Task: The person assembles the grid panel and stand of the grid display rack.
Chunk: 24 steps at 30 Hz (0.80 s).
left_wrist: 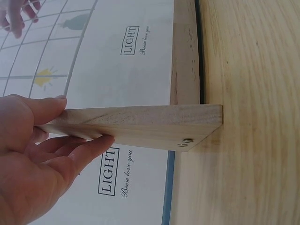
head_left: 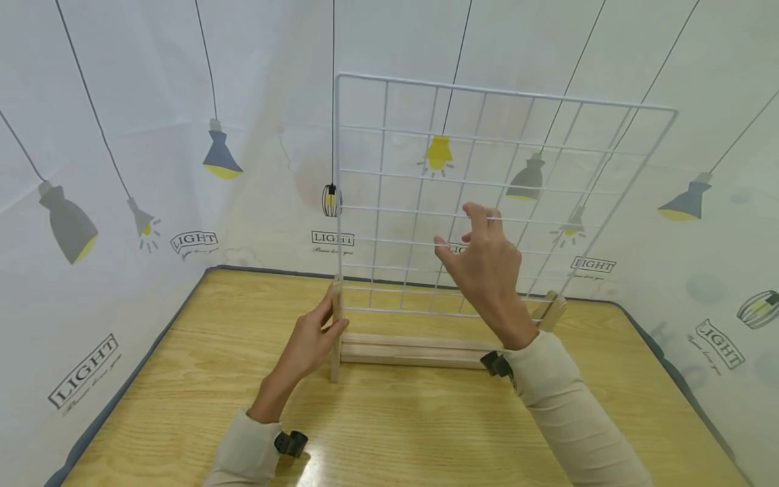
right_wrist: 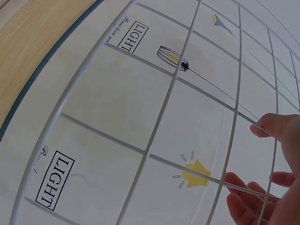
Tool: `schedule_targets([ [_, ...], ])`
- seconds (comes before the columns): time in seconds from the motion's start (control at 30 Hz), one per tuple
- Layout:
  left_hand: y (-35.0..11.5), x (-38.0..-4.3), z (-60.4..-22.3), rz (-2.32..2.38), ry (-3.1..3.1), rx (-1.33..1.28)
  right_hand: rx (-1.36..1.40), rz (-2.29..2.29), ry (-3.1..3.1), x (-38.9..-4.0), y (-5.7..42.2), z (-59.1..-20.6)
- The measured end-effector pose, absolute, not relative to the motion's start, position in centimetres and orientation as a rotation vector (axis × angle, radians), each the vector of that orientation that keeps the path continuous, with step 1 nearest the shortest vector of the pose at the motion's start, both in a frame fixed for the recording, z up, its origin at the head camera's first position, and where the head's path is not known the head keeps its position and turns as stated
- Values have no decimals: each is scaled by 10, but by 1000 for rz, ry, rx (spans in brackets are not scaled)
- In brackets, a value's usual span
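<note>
Below, wood-grain tabletop (head_left: pixel 414 419), behind wire grid (head_left: pixel 463 182), lamp-printed white backdrop (head_left: pixel 274 169)

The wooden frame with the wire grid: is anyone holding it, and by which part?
The left hand pinches the left wooden upright by its upper part. The right hand is at the wire grid; whether it grips a wire cannot be told.

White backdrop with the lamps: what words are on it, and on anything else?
"LIGHT": in boxes, repeated on the backdrop.
"Beese love you": script under the boxes, clearest from left wrist.
Too small in the head view: most script.
Too faint there: grey marks at right.
Wooden stand, wire grid: none readable.
</note>
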<state>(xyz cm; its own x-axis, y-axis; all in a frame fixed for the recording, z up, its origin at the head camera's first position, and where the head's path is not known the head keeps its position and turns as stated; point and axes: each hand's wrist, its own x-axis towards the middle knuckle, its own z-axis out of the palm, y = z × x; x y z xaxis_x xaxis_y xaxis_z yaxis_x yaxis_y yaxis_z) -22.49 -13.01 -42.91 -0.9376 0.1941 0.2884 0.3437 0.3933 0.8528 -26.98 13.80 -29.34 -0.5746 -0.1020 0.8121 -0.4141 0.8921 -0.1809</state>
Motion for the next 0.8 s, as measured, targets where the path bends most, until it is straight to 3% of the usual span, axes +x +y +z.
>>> schedule_targets([
  [0.8,-130,-224,-430,-1592,-2486,-490,372,440,-2183,-270,138,-304],
])
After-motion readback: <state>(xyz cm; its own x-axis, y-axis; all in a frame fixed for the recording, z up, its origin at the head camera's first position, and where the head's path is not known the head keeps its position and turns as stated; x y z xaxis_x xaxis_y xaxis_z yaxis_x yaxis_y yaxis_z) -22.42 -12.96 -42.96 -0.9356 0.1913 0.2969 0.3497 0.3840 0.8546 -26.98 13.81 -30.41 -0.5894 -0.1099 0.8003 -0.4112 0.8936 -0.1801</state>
